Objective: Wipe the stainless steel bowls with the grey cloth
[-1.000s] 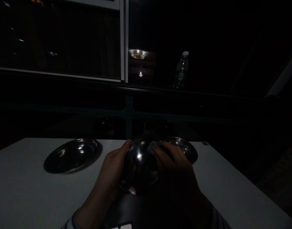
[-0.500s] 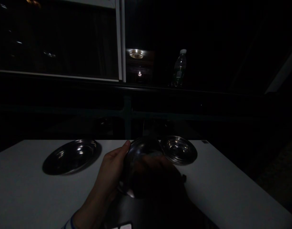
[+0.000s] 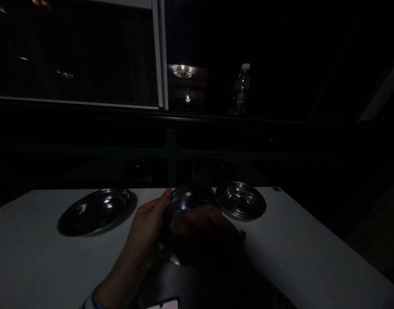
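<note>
Steadiness in the dark

The left hand [image 3: 147, 225] is clasping the left edge of a shiny, round, silver metal bowl [image 3: 187, 196], nearly closed, its thumb lying along the rim. The right hand [image 3: 209, 236] is bending across the bowl's near side in deep shadow; whether its fingers are holding anything I cannot tell, though a small pale textured patch [image 3: 209, 207] is showing beside them. The bowl is sitting tilted between both hands, in front of a flat white desk's [image 3: 296, 244] far edge. Judging by this pose, good handling is depending on the left hand steadying the rim while the right is pressing evenly along the curve. Outward, a wide, shallow, silver metal dish [image 3: 94, 214] is lying left, a ring-edged, round, silver metal dish [image 3: 241, 201] right. Beyond, a clear plastic bottle with a white cap [image 3: 240, 92] is standing.
</note>
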Motion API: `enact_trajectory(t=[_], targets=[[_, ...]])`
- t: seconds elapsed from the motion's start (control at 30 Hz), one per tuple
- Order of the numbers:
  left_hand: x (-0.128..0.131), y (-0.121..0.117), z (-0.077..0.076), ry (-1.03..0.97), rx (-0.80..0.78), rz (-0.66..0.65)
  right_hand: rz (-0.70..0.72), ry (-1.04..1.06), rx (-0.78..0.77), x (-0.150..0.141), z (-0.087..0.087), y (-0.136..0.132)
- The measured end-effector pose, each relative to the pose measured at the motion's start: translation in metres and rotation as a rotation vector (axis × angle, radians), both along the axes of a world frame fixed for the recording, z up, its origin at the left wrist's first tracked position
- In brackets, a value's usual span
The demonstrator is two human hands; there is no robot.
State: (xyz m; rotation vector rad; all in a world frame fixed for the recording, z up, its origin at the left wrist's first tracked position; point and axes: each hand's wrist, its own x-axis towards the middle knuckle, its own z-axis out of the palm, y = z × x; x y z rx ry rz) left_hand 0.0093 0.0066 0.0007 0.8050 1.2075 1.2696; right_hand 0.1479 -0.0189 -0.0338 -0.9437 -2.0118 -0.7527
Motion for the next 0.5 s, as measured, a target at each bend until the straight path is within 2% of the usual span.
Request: enact_trajectory(t=[0.17, 0.27, 0.37, 0.5], targets=[[0.0, 0.003, -0.003, -0.066, -0.016, -0.035, -0.064, 0.111, -0.023, 0.013, 0.008, 0.009], [-0.001, 0.005, -0.004, -0.113, -0.045, -0.036, -0.011, 0.024, 0.038, 0.004, 0.003, 0.001], [-0.002, 0.006, -0.005, -0.143, -0.055, -0.004, -0.033, -0.053, 0.013, -0.004, -0.001, -0.005], [0.0, 0.004, -0.005, -0.158, -0.064, -0.012, -0.041, 0.022, 0.025, 0.004, 0.004, 0.002]])
